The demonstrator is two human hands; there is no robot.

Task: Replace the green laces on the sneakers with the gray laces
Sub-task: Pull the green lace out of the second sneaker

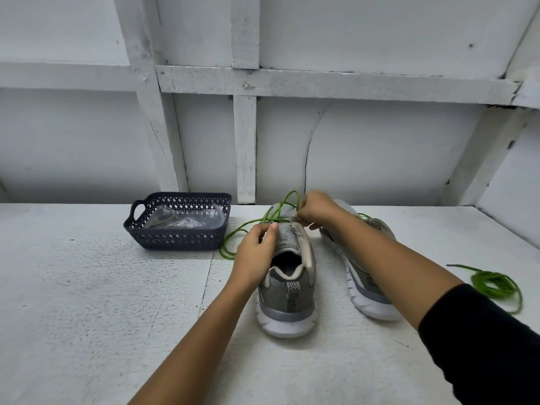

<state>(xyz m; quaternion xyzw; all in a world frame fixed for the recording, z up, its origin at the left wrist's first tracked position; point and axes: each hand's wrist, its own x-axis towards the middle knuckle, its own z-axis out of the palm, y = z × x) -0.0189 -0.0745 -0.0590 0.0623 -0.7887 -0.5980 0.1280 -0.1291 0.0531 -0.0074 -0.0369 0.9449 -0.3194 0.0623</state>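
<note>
At centre left, a dark blue perforated plastic basket (175, 239) holds a crumpled clear plastic bag (181, 219). Just right of it, a thin green lace (233, 238) loops out of the gray mesh sneaker with white sole (287, 290) at frame centre, its heel toward the bottom edge and its toe toward the wall. The left hand (257, 249) grips its tongue, and the right hand (317, 209) pinches the lace at the eyelets. The right forearm crosses a second gray sneaker (368, 287). A coiled green lace (493, 285) lies at lower right on the rough white tabletop (87, 287), with a white timber-framed wall (292, 83) behind.

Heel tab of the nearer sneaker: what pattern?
Black-and-white chevrons on the heel tab, head view.
</note>
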